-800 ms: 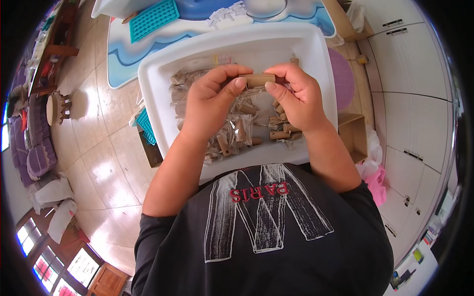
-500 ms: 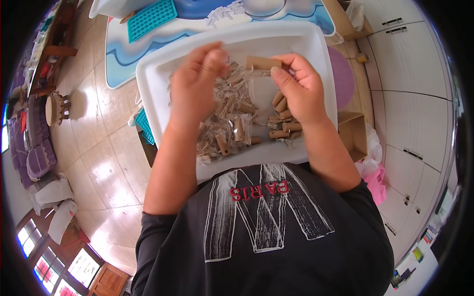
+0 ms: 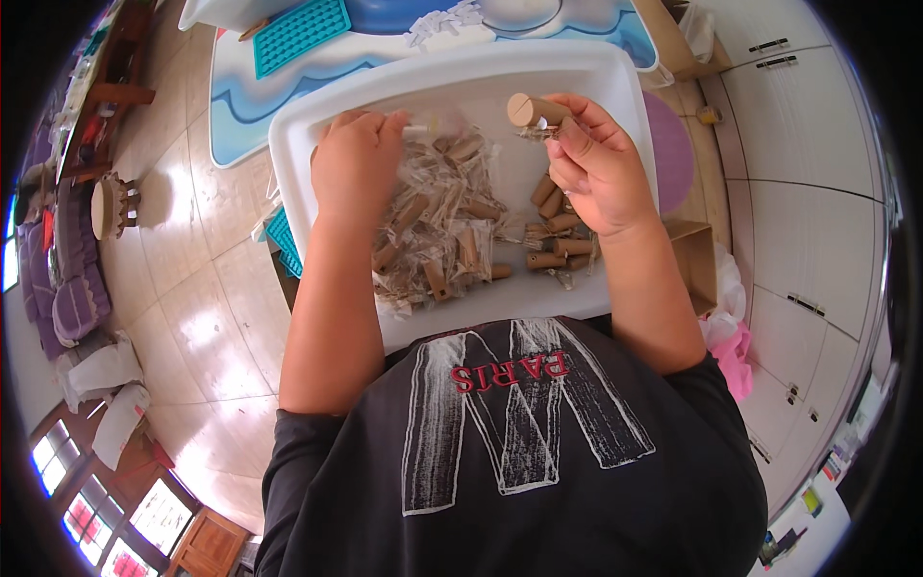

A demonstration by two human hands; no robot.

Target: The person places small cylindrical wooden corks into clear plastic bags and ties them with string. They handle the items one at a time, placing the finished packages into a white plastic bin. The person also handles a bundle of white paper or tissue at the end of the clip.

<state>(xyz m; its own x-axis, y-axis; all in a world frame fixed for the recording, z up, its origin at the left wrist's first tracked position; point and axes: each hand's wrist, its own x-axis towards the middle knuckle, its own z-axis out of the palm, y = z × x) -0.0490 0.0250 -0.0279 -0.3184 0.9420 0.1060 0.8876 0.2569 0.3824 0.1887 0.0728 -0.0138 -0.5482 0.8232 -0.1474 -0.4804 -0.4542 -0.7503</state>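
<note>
My right hand [image 3: 606,173] grips a brown cork-like cylinder [image 3: 526,110], held tilted over the right part of a white plastic tub [image 3: 288,144]. A slit crosses the cylinder's round end, and a bit of clear, shiny material shows just beneath it. On the tub's left side is my left hand [image 3: 358,159], slightly blurred, its fingers curled closed. A smeared pale, see-through thing [image 3: 447,125] shows beside its fingertips; what the fingers hold cannot be made out. Below lies a heap of clear plastic wrappers [image 3: 447,188] with cylinders among them. Several loose brown cylinders [image 3: 546,260] lie at the right.
Beyond the tub, a blue-and-white patterned table [image 3: 240,111] bears a teal moulded tray [image 3: 303,37] and a pile of small white pieces [image 3: 447,21]. A cardboard box [image 3: 694,260] stands right of the tub. White cabinets [image 3: 808,231] line the right side.
My left hand has moved left and down, away from my right hand. The cylinder in my right hand has turned, so its slit end now shows. Its clear wrapping looks less extended.
</note>
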